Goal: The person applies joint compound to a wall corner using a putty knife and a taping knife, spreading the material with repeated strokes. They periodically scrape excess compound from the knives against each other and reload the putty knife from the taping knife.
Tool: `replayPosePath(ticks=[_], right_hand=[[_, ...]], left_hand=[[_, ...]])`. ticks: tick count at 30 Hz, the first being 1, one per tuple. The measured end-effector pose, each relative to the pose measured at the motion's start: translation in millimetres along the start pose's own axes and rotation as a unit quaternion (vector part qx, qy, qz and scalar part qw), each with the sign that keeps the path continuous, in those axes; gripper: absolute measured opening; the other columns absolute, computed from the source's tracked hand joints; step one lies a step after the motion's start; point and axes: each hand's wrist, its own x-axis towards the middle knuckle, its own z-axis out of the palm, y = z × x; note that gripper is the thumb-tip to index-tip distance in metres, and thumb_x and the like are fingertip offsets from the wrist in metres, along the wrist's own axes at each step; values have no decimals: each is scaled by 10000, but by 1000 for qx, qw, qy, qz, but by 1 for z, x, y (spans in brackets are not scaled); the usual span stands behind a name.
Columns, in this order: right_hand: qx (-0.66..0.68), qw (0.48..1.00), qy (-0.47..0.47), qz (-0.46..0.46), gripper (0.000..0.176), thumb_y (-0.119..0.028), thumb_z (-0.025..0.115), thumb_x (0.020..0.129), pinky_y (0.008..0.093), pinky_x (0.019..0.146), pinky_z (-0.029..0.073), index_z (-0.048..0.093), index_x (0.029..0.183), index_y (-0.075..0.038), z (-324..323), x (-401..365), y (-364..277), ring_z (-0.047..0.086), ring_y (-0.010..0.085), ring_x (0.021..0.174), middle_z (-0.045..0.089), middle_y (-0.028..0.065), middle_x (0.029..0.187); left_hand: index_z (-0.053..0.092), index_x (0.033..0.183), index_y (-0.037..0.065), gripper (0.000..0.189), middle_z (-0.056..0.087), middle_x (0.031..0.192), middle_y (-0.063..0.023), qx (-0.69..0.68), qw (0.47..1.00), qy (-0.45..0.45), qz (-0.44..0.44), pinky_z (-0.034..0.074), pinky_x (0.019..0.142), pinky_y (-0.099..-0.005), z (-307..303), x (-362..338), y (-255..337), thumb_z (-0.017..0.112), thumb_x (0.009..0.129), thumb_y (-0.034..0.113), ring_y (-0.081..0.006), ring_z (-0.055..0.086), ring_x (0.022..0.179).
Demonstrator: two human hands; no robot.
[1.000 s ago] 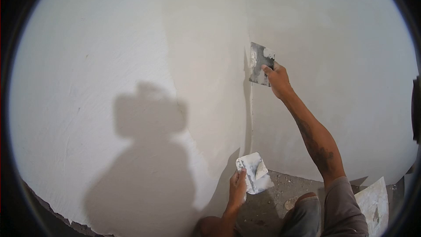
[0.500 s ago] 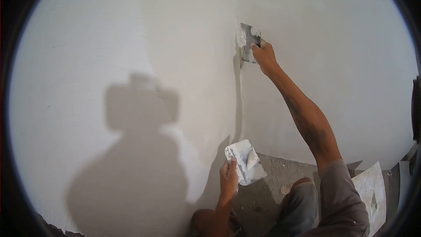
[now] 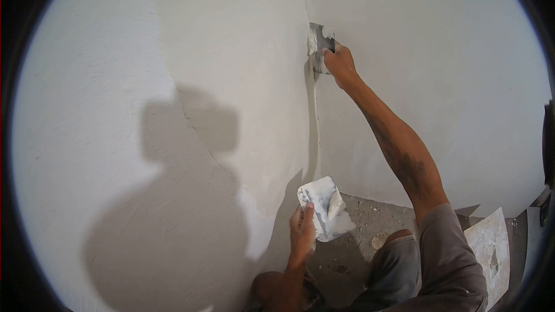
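Observation:
My right hand [image 3: 341, 65] grips a putty knife [image 3: 322, 60] with a flat grey blade, its left edge against the inside corner [image 3: 315, 101] where two pale walls meet. White filler coats part of that blade. Lower down, my left hand [image 3: 302, 231] is closed on a wide plate-like scraper [image 3: 325, 219] smeared with white filler, the thumb resting on its face. A thicker lump of filler [image 3: 335, 203] sits near the scraper's right side. The handles of both tools are hidden.
The left wall [image 3: 243, 52] carries a thin crack line and my shadow. Right of the corner stands another pale wall [image 3: 428, 63]. Crumbs litter the grey floor [image 3: 370, 214]. A white-stained board [image 3: 488, 251] leans at lower right, near my bent knee [image 3: 399, 248].
My right hand and the putty knife appear a little higher and farther left along the corner. The view has shifted slightly; my left hand still holds its scraper low down.

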Motion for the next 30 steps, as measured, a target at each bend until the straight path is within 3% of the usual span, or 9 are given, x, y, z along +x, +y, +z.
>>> replayPosePath(ticks=[12, 18, 21, 27, 28, 30], right_hand=[[-38, 999, 15, -21, 300, -84, 490, 882, 332, 745, 475, 617, 1108, 67, 17, 10, 15, 598, 196, 796, 648, 137, 872], [-31, 998, -50, 23, 288, -83, 499, 870, 335, 706, 474, 617, 1077, 79, 18, 16, 15, 589, 195, 744, 641, 133, 837], [-54, 994, -72, 56, 359, -113, 516, 918, 335, 770, 468, 551, 1164, 146, 19, 13, 8, 570, 192, 865, 617, 147, 963], [-125, 990, -36, -58, 426, -101, 515, 881, 332, 852, 468, 532, 1245, 119, 48, -40, -5, 597, 203, 922, 642, 171, 1030], [-124, 991, -41, -41, 457, -84, 486, 859, 389, 928, 469, 532, 1286, 72, 51, -58, -20, 610, 363, 1067, 599, 269, 1192], [-135, 984, -41, -105, 476, -61, 486, 834, 394, 931, 462, 525, 1288, 78, 59, -90, -43, 599, 366, 1048, 589, 260, 1158]], left_hand=[[595, 1146, -39, 300, 635, 984, -50, 9, 1000, -3, -10, 457, 774, -245, -9, 7, -14, 476, 1020, 206, -85, 570, 871], [600, 1144, -34, 300, 632, 977, -45, 12, 1000, 2, -21, 450, 774, -247, -4, 2, -2, 475, 1020, 208, -80, 558, 868], [598, 1138, -35, 297, 627, 958, -40, 41, 999, -9, -6, 443, 765, -241, -6, 4, 0, 475, 1019, 208, -74, 545, 857], [598, 1058, -25, 271, 568, 849, -2, 23, 999, -32, 1, 408, 696, -240, -10, 6, -4, 478, 1017, 214, -65, 473, 774], [596, 1042, -22, 266, 555, 837, 4, 27, 999, -31, 12, 402, 690, -242, -10, 6, -5, 477, 1018, 215, -66, 461, 764], [591, 1022, -18, 260, 538, 819, 9, 33, 999, -27, 27, 394, 683, -245, -10, 7, -5, 476, 1018, 215, -68, 447, 752]])
